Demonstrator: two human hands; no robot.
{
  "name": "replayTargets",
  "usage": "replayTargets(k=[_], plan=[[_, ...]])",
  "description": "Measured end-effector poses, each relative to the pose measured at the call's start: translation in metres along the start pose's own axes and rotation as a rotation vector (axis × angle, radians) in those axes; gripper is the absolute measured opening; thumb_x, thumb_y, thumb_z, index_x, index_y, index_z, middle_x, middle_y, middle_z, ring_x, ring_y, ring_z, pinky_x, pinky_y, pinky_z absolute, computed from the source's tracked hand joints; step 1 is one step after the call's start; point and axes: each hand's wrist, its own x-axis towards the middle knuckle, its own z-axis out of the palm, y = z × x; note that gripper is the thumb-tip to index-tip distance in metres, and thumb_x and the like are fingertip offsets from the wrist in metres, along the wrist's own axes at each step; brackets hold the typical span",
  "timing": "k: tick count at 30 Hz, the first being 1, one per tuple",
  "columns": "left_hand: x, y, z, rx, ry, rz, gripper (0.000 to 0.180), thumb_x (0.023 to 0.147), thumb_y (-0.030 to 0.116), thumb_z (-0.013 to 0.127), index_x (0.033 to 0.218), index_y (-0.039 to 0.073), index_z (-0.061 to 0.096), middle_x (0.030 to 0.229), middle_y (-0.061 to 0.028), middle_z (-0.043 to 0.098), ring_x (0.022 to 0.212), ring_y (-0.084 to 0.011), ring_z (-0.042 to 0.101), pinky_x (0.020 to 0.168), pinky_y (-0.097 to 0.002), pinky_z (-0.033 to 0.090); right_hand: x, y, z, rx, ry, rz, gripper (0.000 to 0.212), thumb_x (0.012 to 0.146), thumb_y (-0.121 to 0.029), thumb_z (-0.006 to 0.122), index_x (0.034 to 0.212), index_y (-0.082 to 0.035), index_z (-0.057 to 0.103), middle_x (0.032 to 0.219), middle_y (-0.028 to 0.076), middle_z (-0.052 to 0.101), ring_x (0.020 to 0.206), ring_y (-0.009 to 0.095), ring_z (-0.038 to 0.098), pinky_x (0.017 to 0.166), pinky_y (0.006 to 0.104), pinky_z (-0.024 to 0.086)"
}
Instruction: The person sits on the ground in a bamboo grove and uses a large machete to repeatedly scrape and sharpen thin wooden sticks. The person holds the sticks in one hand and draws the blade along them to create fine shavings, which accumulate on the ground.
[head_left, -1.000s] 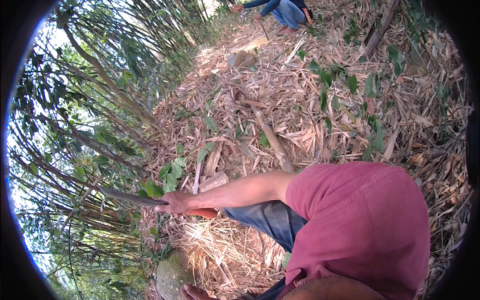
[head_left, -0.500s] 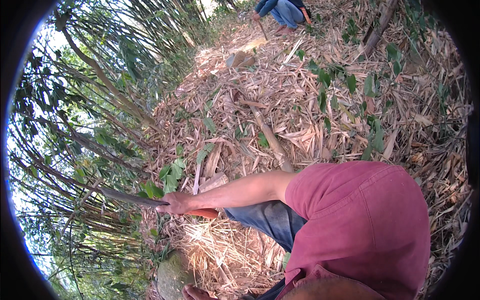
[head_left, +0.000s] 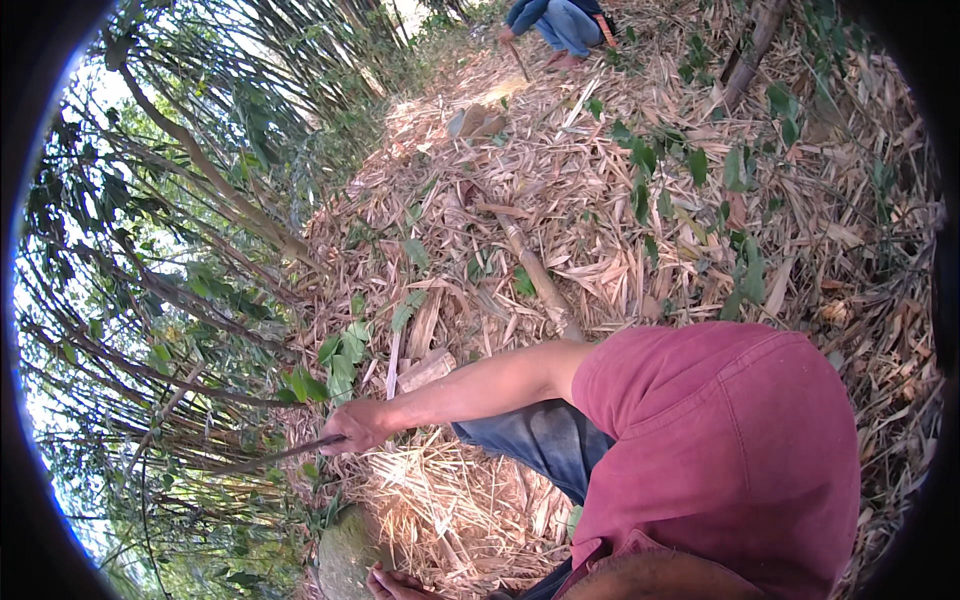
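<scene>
My one visible grip (head_left: 357, 428) is clenched around a thin dark blade (head_left: 262, 457) that points out toward bamboo stalks (head_left: 190, 300), above dry leaf litter (head_left: 560, 200). I cannot tell which hand it is.

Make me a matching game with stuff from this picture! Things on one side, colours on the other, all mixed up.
Things:
1. shirt
2. trousers
3. dry leaf litter
4. small plant

Colours:
A. green
B. dark red
C. straw brown
D. blue

Pairs: 1-B, 2-D, 3-C, 4-A
</scene>
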Motion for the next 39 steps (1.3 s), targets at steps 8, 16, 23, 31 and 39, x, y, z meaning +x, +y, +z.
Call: replayTargets(k=[8, 16, 23, 31, 39], plan=[[0.031, -0.033, -0.008, -0.203, -0.061, 0.003, 0.021, 0.092, 0.032, 0.054, 0.102, 0.013, 0.055, 0.06, 0.0062, 0.042, 0.042, -0.0034, 0.034, 0.034, -0.0175, 0.027, -0.026, -0.021, 0.029, -0.065, -0.036, -0.438, 0.02, 0.086, -0.029, 0.057, 0.085, -0.008, 0.059, 0.074, 0.005, 0.06, 0.064, 0.027, 0.061, 0.055, 0.0407, 0.048], [-0.056, 0.052, 0.03, 0.192, 0.142, 0.06, 0.041, 0.085, 0.039, 0.062, 0.109, 0.006, 0.065, 0.104, -0.0155, 0.062, 0.09, -0.024, 0.059, 0.077, -0.0352, 0.049, -0.04, -0.031, 0.052, -0.222, -0.082, -0.509, 0.024, 0.085, -0.032, 0.056, 0.094, -0.01, 0.056, 0.078, 0.005, 0.056, 0.066, 0.028, 0.061, 0.059, 0.0403, 0.049], [-0.055, 0.051, 0.028, 0.051, 0.092, -0.019, 0.045, 0.084, 0.037, 0.062, 0.113, 0.003, 0.061, 0.111, -0.0162, 0.06, 0.097, -0.0248, 0.056, 0.08, -0.0356, 0.048, -0.044, -0.037, 0.057, -0.209, -0.107, -0.518, 0.022, 0.087, -0.031, 0.053, 0.086, -0.009, 0.056, 0.072, 0.006, 0.054, 0.062, 0.027, 0.06, 0.056, 0.0399, 0.048], [-0.007, 0.004, 0.011, -0.225, -0.058, -0.039, 0.018, 0.092, 0.03, 0.054, 0.099, 0.014, 0.053, 0.058, 0.006, 0.04, 0.04, -0.0032, 0.032, 0.032, -0.0177, 0.024, -0.046, -0.037, 0.062, -0.212, -0.09, -0.581, 0.022, 0.088, -0.031, 0.052, 0.082, -0.01, 0.054, 0.067, 0.005, 0.051, 0.058, 0.027, 0.058, 0.052, 0.0398, 0.046], [-0.017, 0.008, 0.019, -0.39, 0.019, -0.013, 0.014, 0.091, 0.025, 0.054, 0.097, 0.012, 0.052, 0.059, 0.0053, 0.041, 0.042, -0.002, 0.033, 0.035, -0.0151, 0.026, -0.045, -0.037, 0.069, -0.248, -0.141, -0.568, 0.022, 0.088, -0.033, 0.051, 0.088, -0.011, 0.055, 0.07, 0.006, 0.051, 0.06, 0.027, 0.059, 0.054, 0.0402, 0.048]])
